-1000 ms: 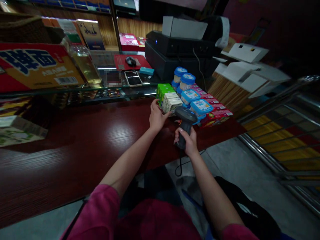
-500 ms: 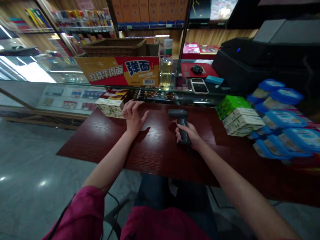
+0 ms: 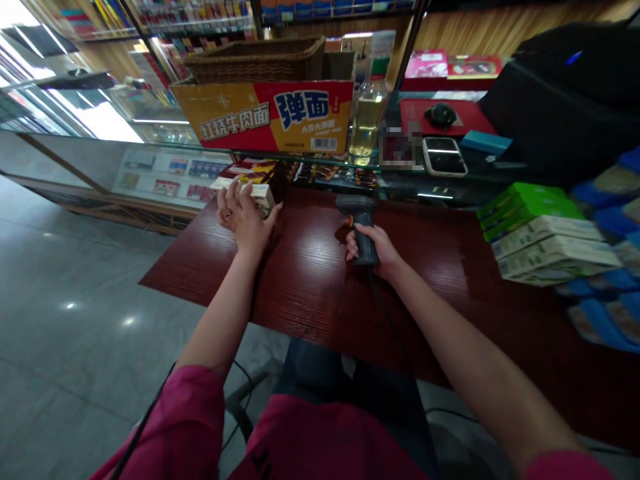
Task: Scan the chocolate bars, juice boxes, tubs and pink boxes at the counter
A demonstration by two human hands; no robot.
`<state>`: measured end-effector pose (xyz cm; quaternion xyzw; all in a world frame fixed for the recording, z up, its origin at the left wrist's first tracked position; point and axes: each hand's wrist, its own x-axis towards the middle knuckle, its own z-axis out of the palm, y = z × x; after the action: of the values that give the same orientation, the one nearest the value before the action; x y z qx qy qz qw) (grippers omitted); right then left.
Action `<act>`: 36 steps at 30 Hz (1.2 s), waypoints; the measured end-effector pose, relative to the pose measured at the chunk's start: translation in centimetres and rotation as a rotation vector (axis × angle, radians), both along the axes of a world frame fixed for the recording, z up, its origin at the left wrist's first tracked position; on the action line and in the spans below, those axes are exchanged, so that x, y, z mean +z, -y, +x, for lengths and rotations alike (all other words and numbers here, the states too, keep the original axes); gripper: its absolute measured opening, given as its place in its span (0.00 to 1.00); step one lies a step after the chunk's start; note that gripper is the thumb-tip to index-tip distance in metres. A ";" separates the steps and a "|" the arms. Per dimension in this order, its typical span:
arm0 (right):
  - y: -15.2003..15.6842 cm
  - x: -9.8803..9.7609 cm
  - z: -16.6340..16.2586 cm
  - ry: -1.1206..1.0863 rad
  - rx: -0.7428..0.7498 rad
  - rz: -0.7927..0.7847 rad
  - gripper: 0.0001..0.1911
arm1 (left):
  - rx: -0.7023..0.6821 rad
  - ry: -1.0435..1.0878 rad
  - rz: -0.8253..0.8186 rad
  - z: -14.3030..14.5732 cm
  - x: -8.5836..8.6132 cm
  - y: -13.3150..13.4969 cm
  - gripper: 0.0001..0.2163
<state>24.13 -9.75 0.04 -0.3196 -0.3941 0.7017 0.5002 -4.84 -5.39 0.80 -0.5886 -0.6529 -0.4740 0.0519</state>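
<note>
My right hand [image 3: 376, 252] is wrapped round the handle of a dark barcode scanner [image 3: 359, 219], held upright over the dark red wooden counter [image 3: 320, 280]. At the counter's far left, my left hand [image 3: 243, 213] curls its fingers round a pale carton pack [image 3: 262, 195] that lies next to a red and yellow pack [image 3: 250, 171]. A stack of green and white cartons [image 3: 543, 235] lies on the counter to the right, apart from both hands.
Blue-lidded tubs [image 3: 610, 293] crowd the right edge. Behind the counter a glass case [image 3: 165, 175] carries a red and yellow noodle box [image 3: 270, 120], a wicker basket [image 3: 257, 60], an oil bottle [image 3: 367, 110], a phone [image 3: 444, 157] and a black register [image 3: 560, 100].
The view swung left, away from the tubs. My left hand left the green and white cartons, crossed to the far left and closed on the pale pack. The scanner stayed in my right hand.
</note>
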 end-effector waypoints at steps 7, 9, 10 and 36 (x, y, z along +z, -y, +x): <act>-0.3 -0.3 0.2 -0.044 0.024 0.006 0.26 | -0.096 -0.037 0.000 1.4 0.3 0.7 0.32; -0.1 -0.5 0.5 -0.046 -0.017 0.016 0.26 | -0.169 -0.035 0.027 2.7 0.4 0.8 0.30; 0.1 -0.6 0.8 -0.047 -0.044 0.023 0.26 | -0.197 -0.029 0.038 3.5 0.4 0.8 0.29; 3.2 0.3 5.3 0.101 -0.433 0.028 0.20 | -1.180 0.472 -0.484 13.7 -1.6 -3.4 0.30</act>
<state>29.45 -12.94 0.30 -0.4244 -0.3508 0.5555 0.6231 8.90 -1.96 -0.76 -0.7222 -0.3039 -0.3792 -0.4922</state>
